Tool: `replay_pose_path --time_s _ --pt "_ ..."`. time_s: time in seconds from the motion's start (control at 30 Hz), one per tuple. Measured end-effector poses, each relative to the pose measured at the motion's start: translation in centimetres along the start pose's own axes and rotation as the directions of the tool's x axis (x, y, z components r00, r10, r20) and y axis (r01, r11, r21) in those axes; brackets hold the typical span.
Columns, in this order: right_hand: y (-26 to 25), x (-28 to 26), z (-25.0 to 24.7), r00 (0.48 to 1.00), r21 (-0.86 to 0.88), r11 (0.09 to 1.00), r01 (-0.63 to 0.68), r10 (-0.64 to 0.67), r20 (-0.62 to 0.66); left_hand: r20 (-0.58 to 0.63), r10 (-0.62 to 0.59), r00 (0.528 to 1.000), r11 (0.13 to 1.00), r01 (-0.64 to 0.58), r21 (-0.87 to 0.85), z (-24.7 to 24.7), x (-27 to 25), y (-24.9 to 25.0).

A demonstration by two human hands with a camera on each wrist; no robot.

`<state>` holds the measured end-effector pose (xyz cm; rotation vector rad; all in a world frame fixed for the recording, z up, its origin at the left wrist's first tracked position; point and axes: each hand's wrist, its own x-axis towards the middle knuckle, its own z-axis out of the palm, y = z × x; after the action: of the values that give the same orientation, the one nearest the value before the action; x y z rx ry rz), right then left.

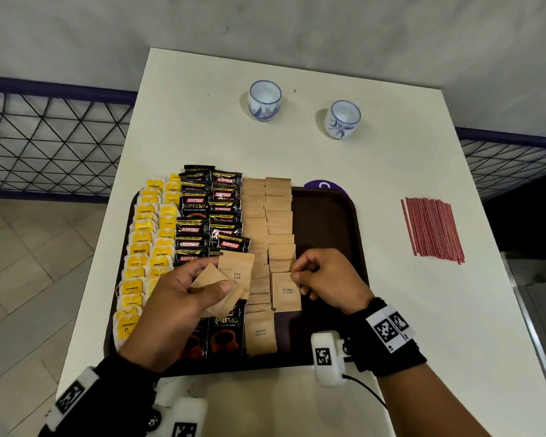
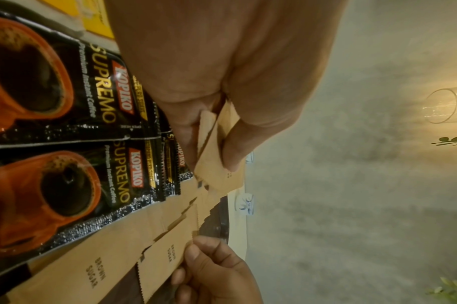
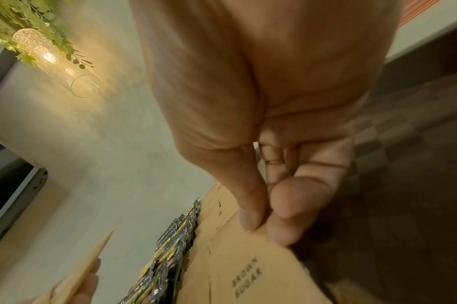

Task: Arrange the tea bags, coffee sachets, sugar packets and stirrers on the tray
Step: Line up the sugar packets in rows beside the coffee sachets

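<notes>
The white counter (image 1: 391, 310) carries a brown tray (image 1: 328, 222) of tea bags (image 1: 145, 247), coffee sachets (image 1: 196, 216) and sugar packets (image 1: 265, 216). Stirrers (image 1: 432, 230) lie at three o'clock, off the tray. The left hand (image 1: 174, 298) grips spare packets (image 1: 230, 279); the right hand (image 1: 325, 279) pinches one packet (image 1: 286, 294).

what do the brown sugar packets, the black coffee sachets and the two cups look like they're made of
Sugar packets: matte kraft-style paper, judging by the dull tan surface and zigzag-cut edges.
Coffee sachets: probably plastic or foil laminate; glossy black, with glints along the crimped seals.
Cups: likely glazed ceramic or porcelain; smooth white with blue painted patterns and a soft sheen.
</notes>
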<state>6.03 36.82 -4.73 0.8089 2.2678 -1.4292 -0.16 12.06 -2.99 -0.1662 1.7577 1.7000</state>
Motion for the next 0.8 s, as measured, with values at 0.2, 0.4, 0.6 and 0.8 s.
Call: replay_pose_path --time_s 0.2,0.4,0.6,0.8 --pt "-0.1 0.0 0.5 0.998 -0.009 1.0 -0.002 0.002 -0.063 0.02 0.014 1.0 1.0 -0.014 0.006 0.3 -0.1 0.1" --pt "-0.2 0.0 0.0 0.999 0.018 1.0 -0.015 0.015 -0.037 0.067 0.023 0.998 0.999 -0.025 0.035 0.3 -0.5 0.2" --pt "-0.2 0.1 -0.5 1.0 0.0 1.0 -0.023 0.023 0.01 0.512 -0.07 0.856 0.874 -0.194 0.445 1.5 -0.8 0.5" --pt "-0.2 0.1 -0.3 1.0 -0.003 1.0 -0.009 0.009 0.024 0.704 -0.226 0.673 0.68 -0.409 0.609 4.3 -0.5 0.5"
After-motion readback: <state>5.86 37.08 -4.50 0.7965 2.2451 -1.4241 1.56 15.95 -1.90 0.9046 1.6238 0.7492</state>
